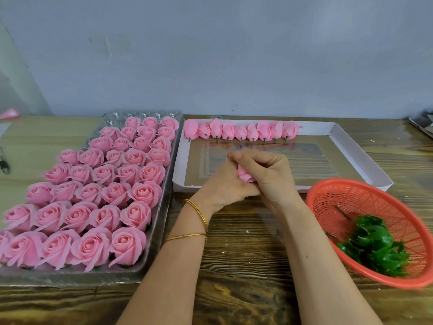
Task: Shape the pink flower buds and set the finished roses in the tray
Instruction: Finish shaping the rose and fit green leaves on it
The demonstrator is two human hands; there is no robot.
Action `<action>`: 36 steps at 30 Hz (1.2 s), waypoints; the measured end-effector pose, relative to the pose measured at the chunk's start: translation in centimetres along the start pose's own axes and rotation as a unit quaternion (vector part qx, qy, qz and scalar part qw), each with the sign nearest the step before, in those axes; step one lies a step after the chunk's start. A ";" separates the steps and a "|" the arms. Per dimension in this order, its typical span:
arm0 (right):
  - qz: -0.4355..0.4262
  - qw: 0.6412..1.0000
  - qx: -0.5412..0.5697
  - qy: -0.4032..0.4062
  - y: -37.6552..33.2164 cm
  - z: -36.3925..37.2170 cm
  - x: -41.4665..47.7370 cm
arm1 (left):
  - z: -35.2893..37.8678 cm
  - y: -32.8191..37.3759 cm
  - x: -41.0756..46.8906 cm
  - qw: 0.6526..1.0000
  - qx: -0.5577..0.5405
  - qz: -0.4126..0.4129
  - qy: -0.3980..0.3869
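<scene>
Both of my hands meet over the near edge of the white cardboard box lid (365, 158). A pink flower bud (243, 174) sits between them, mostly hidden. My left hand (225, 184) grips it from the left and below. My right hand (267, 174) curls over it from the right, thumb on top. A row of several unshaped pink buds (241, 131) lies along the lid's far edge. To the left, the clear plastic tray (157, 221) holds several rows of finished pink roses (126, 245), with empty cells at its far end.
A red plastic basket (346, 195) with green leaf calyxes (377, 247) stands at the right, close to my right forearm. The wooden table (243, 254) runs under my arms. A pale wall rises behind. Small dark items lie at the far left and far right edges.
</scene>
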State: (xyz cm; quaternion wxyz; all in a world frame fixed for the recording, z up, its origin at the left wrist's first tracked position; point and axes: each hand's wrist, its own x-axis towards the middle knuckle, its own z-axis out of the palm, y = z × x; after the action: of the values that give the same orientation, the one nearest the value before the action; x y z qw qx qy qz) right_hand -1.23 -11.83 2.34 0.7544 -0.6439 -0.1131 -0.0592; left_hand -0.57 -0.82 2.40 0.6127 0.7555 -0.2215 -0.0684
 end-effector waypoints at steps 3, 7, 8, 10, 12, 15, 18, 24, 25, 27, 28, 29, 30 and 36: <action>-0.013 1.000 -0.018 -0.016 -0.1 0.2 -0.1 | -0.1 -0.2 0.0 0.999 0.035 -0.015 -0.006; -0.005 0.999 -0.048 -0.013 0.0 0.2 -0.1 | -0.1 -0.7 0.0 0.998 0.059 -0.032 0.012; 0.003 0.999 -0.051 -0.015 0.1 0.2 -0.1 | -0.1 -0.7 0.0 0.997 0.060 -0.032 0.019; 0.027 0.998 -0.044 -0.025 0.1 0.3 -0.2 | 0.0 -0.8 0.1 0.997 0.060 -0.020 0.034; 0.052 0.998 -0.021 -0.037 0.1 0.3 -0.3 | 0.1 -0.8 0.2 0.997 0.064 -0.008 0.049; 0.077 0.996 -0.002 -0.055 0.0 0.1 -0.3 | 0.2 -0.9 0.2 0.996 0.070 0.009 0.062; 0.100 0.992 0.001 -0.070 0.1 -0.3 -0.2 | 0.1 -1.0 0.1 0.996 0.062 0.016 0.059; 0.115 0.987 0.039 -0.108 -0.1 -1.3 0.1 | -0.2 -0.7 0.1 0.999 0.010 0.004 0.041; 0.108 0.988 0.062 -0.094 -0.2 -1.3 0.2 | -0.3 -0.7 0.0 0.999 -0.014 -0.006 0.038; 0.080 0.991 0.096 -0.050 -0.3 -1.4 0.4 | -0.4 -0.7 0.0 0.998 -0.052 -0.025 0.025; 0.062 0.993 0.098 -0.031 -0.3 -1.4 0.4 | -0.4 -0.6 -0.1 0.997 -0.061 -0.033 0.016; 0.045 0.994 0.093 -0.021 -0.3 -1.3 0.3 | -0.3 -0.6 -0.1 0.997 -0.068 -0.040 0.005; 0.031 0.996 0.081 -0.017 -0.2 -1.1 0.3 | -0.2 -0.6 -0.1 0.996 -0.071 -0.047 -0.003; 0.027 0.997 0.039 -0.068 -0.5 -0.4 0.0 | 0.0 -0.8 0.1 0.993 -0.093 -0.065 -0.024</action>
State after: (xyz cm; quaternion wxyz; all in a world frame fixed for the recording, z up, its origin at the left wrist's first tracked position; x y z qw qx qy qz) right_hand -1.36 -12.34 2.78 0.7707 -0.6195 -0.1489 0.0101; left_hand -0.25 -0.73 1.65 0.6690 0.7064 -0.1791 -0.1463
